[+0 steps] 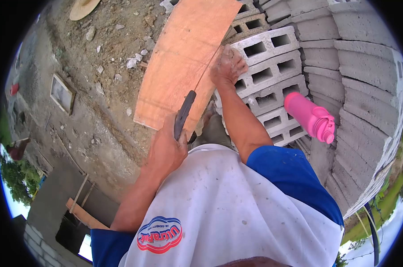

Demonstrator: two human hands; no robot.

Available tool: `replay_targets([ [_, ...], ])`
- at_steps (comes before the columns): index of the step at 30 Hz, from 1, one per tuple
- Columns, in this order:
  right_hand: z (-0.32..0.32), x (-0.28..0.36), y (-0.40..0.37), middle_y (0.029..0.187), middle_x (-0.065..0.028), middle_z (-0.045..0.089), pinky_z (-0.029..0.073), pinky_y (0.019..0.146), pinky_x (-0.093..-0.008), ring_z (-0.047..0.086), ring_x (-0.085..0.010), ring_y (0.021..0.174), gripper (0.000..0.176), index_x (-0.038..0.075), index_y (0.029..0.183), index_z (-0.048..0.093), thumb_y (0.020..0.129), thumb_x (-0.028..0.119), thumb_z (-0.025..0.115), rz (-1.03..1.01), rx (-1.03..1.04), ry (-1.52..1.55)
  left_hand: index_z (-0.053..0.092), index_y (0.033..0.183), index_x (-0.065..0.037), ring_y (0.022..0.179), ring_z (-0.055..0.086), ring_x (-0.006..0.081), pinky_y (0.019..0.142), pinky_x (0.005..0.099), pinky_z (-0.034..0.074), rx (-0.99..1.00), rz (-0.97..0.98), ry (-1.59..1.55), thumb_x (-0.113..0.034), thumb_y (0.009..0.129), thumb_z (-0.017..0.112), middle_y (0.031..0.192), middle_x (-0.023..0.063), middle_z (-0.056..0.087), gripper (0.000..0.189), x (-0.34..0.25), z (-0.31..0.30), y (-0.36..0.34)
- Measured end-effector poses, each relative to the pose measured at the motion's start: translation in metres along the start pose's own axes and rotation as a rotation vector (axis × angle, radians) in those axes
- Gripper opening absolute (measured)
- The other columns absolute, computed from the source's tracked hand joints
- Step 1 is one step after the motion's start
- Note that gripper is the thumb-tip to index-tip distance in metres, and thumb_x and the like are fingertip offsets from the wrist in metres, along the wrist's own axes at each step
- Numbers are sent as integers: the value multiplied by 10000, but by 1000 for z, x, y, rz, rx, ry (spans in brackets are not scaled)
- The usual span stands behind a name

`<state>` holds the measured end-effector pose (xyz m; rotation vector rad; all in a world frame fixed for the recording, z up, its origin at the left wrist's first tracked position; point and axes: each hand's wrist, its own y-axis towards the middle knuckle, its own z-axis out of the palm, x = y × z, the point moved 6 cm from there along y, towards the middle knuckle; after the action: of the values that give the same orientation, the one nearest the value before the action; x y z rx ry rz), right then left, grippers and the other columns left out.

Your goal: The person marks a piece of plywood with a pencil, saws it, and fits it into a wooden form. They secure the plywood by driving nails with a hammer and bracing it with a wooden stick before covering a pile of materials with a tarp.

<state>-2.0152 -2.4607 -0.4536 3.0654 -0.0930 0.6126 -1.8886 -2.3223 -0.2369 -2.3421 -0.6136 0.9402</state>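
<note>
My left hand (166, 144) is closed round the dark handle of a saw (185, 113). Its thin blade, seen nearly edge-on, runs up across an orange-brown wooden board (179, 62). My right hand (229, 66) has its fingers curled at the board's right edge, beside the far part of the blade. Under and beside that edge lie grey hollow concrete blocks (272, 73). Part of a foot shows below the board, between my arms.
A pink bottle (306, 113) lies on the blocks to the right, next to tall block stacks (364, 89). On the left, a small framed screen (62, 94) rests on rubble-strewn ground. A straw hat (82, 8) is at the top left.
</note>
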Motion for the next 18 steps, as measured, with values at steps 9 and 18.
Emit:
replay_targets([
  [9, 8, -1, 0, 1335, -90, 411, 163, 1037, -536, 328, -336, 1198, 472, 181, 1357, 436, 899, 209, 542, 16, 10, 34, 484, 1135, -2, 878, 575, 520, 762, 512, 473, 61, -38, -6, -95, 858, 564, 883, 305, 619, 303, -1, 5, 45],
  [18, 3, 3, -2, 1369, -96, 377, 161, 1039, -541, 299, -339, 1233, 461, 199, 1359, 480, 917, 323, 512, 31, 3, -47, 515, 1237, -14, 764, 637, 293, 749, 366, 499, -563, 134, -148, -108, 830, 608, 851, 165, 629, 429, 121, -99, -84],
])
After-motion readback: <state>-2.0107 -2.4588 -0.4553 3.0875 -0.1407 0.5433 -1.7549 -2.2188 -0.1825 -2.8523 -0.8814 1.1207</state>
